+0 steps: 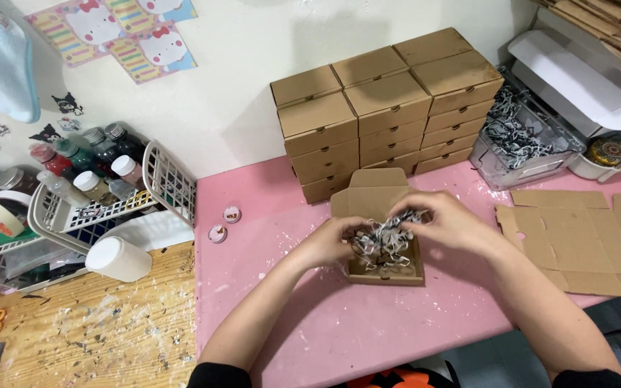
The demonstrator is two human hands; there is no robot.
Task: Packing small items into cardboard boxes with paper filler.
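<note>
On the pink worktop [368, 330], the left hand [328, 243] and right hand [445, 221] both have their fingers pinched on a wad of shredded paper [382, 241] sitting in the open cardboard box [384, 271], near stacked boxes [386, 108].

Small brown cardboard box [386, 267], lid flap raised upright at its far side, standing open on the pink worktop [339, 330] about midway along it and nearer the rear edge than the front edge. A tangled wad of black-and-white shredded paper [382, 241] sits in and above the box's shallow tray, curling strips spilling toward its front wall. The left hand [332, 241] and right hand [443, 219] grip the wad from either side.
</note>
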